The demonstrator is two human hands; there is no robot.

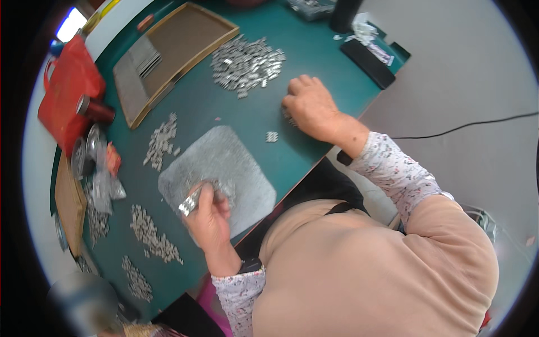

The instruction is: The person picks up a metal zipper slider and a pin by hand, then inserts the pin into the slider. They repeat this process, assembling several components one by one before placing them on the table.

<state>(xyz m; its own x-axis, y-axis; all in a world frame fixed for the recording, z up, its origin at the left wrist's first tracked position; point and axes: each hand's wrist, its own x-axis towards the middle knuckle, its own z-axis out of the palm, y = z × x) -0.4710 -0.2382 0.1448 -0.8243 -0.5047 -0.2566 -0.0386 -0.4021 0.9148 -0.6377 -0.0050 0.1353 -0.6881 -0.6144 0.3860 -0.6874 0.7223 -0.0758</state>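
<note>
Over a grey mat (pixel 252 185), my left hand (pixel 210 224) is closed around a short row of shiny metal pieces (pixel 191 202) between thumb and fingers. Beneath and beside that hand, some small clear or silvery bits (pixel 227 191) lie on the mat, too blurred to make out. My right hand (pixel 310 106) rests low over the green tabletop near its edge, fingers curled down. A few small metal pieces (pixel 288 117) show under its fingertips. Between the hands, a small block of metal pieces (pixel 272 136) lies on the tabletop.
A large heap of small metal parts (pixel 247 64) lies at the far side, with smaller piles (pixel 161 140) to the left. Behind are a wood-framed tray (pixel 191 33) with grey sheets and a red bag (pixel 70 95). A black phone-like slab (pixel 368 63) lies at the right edge.
</note>
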